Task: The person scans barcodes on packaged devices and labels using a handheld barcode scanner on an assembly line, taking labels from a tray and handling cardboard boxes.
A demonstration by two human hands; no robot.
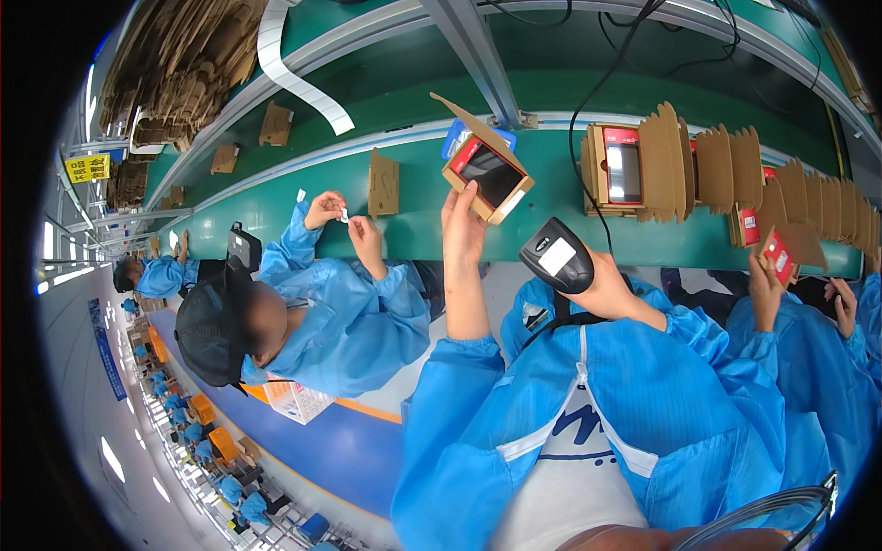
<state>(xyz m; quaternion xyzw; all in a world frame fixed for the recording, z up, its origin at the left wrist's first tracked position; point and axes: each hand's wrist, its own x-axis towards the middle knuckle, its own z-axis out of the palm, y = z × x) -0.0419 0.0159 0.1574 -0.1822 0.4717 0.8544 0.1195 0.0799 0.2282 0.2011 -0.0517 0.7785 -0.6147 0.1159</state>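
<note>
The left hand [464,225] is gripping an open cardboard box [511,204] with a dark-screened device [493,174] above the bench [548,204]; the right hand [602,289] is clasping a black scanner [562,264] by the near edge. Scanning is seemingly being lined up, the next move calling for steady aim. Open boxes [680,170] are lining the bench's right end.

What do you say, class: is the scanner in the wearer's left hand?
No, the right hand holds the black scanner, while the left hand holds an open cardboard box.
</note>
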